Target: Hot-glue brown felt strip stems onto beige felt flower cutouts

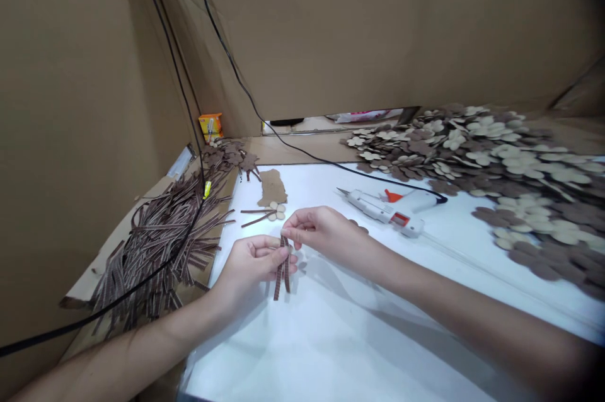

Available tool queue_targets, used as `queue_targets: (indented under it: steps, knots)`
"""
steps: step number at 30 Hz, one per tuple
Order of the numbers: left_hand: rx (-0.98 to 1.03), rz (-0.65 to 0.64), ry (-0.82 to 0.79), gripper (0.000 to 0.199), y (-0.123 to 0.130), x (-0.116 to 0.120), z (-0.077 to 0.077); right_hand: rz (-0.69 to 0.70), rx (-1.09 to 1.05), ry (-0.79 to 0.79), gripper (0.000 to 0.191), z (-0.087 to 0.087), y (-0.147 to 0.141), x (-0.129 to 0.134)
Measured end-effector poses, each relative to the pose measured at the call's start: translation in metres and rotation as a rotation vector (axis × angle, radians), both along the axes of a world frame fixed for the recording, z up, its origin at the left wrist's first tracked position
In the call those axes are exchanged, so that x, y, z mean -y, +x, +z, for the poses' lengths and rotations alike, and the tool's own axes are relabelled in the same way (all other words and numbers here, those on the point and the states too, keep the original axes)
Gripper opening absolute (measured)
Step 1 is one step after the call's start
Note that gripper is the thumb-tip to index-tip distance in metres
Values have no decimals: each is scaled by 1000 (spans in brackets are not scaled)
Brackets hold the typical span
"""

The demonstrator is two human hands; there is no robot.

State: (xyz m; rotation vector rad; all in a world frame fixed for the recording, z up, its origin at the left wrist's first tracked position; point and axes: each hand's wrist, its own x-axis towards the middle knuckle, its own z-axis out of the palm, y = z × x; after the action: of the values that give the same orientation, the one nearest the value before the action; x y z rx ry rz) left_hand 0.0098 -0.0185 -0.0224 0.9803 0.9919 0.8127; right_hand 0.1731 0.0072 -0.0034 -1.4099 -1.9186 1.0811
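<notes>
Over the white board (283, 351), my left hand (258, 260) is closed, its thumb pressing a folded brown ribbon with pale stitched edges (278, 282). Both tails of the ribbon hang below the fingers. Part of a small beige piece shows behind the ribbon, mostly hidden by the fingers. At the ribbon's upper end, my right hand (314, 229) pinches it between thumb and fingertips. Just beyond the hands lies a beige felt flower (276, 210) with two ribbon tails pointing left. A brown cardboard scrap (273, 188) rests behind that flower.
A white glue gun (382, 210) with an orange trigger lies right of my hands. Heaped brown and beige felt flowers (515, 162) fill the right side, and a ribbon pile (165, 238) the left. A black cable (241, 84) crosses the back. Cardboard walls (331, 30) enclose the space.
</notes>
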Motion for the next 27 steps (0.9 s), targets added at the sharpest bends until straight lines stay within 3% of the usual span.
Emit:
queue_targets:
  steps: [5,14,27]
  knots:
    - [6,20,-3,34,-1,-2,-7,-24,51,14,22,7,0,2]
    - [-27,-27,103,30,-2,0,-2,34,-34,-69,21,-6,-2,-2]
    - [-26,5,91,28,0,3,-4,27,-143,-162,13,-5,-2,-3]
